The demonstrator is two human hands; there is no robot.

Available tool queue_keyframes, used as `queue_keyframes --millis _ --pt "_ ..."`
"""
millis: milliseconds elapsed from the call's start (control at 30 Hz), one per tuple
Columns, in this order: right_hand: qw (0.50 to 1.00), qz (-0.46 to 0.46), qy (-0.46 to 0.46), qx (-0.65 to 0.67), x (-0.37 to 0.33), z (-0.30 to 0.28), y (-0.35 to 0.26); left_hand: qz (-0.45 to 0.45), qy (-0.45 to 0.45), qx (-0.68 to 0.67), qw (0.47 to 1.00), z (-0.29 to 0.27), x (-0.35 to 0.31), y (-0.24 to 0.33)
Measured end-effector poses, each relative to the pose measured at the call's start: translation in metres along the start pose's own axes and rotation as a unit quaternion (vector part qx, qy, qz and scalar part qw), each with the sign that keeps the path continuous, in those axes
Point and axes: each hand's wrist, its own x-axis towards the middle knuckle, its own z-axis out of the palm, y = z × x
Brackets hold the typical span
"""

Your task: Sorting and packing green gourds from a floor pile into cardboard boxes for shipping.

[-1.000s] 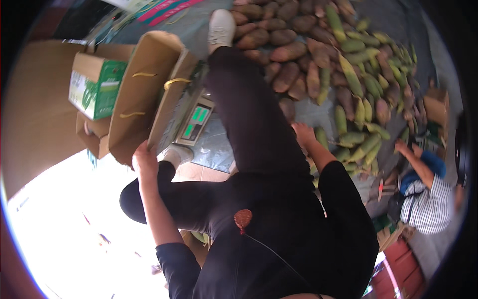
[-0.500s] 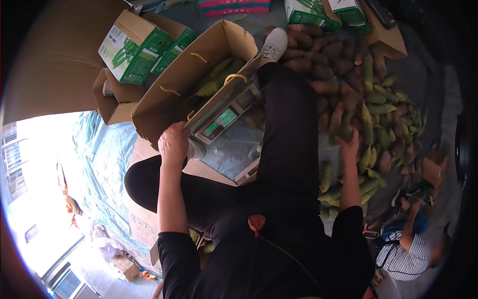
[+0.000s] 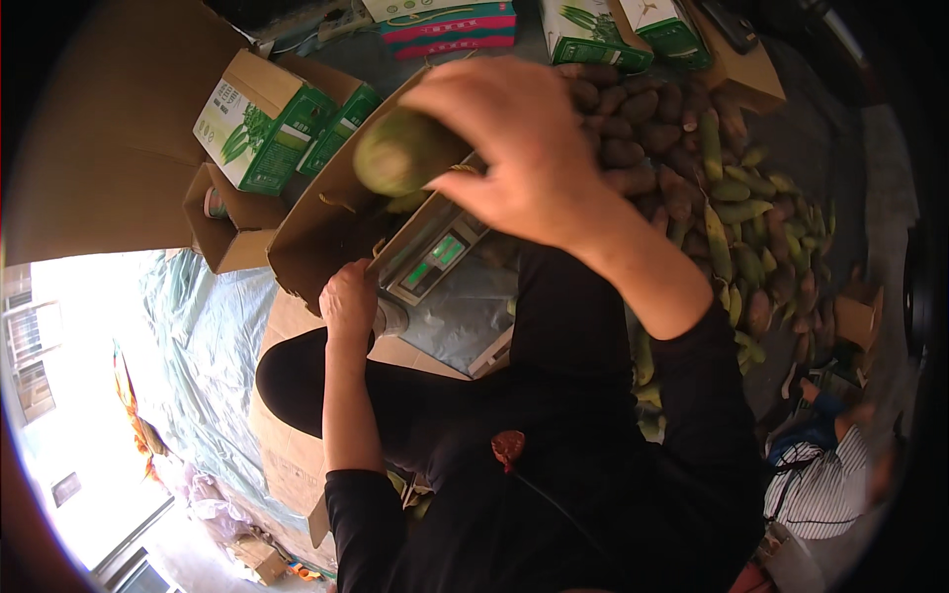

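Observation:
My right hand is raised close to the camera and grips a green oblong fruit over an open brown cardboard box. My left hand holds the box's near edge. The box rests on a weighing scale with a green display. I sit with my legs in black trousers stretched toward a heap of green and brown fruits on the ground.
Green-and-white printed cartons stand behind the box, with more cartons at the top. A small open box sits at the left. Another person in a striped shirt crouches at the lower right. Teal sheeting covers the ground on the left.
My right hand left the fruit heap at the right and rose to the box with a green fruit in it. My left hand stayed on the box edge.

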Motion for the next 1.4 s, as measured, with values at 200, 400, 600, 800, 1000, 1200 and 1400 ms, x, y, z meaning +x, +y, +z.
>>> queue_keyframes --millis 200,400,600,800,1000,1200,1400 --pt "0.991 -0.023 -0.112 -0.077 -0.007 0.111 -0.037 -0.012 -0.007 0.022 1.000 0.004 0.003 -0.002" --pt "0.988 0.086 -0.127 -0.003 -0.024 0.089 -0.024 0.004 -0.015 -0.014 1.000 -0.002 0.001 -0.001" --pt "0.976 0.212 0.004 -0.056 -0.102 -0.039 0.075 0.043 -0.019 -0.019 0.999 0.003 0.007 -0.010" --pt "0.795 0.561 -0.158 -0.171 -0.311 -0.127 0.131 0.072 -0.011 -0.056 0.996 0.007 0.010 -0.013" --pt "0.663 0.670 -0.257 -0.211 -0.528 -0.128 0.096 0.055 -0.037 -0.070 0.995 0.009 0.010 -0.017" --pt "0.495 0.797 -0.284 -0.197 -0.567 -0.108 0.063 0.060 -0.029 -0.067 0.995 0.011 0.011 -0.016" --pt "0.488 0.766 -0.336 -0.249 -0.540 -0.089 0.071 0.045 -0.021 -0.030 0.998 0.008 0.009 -0.020"
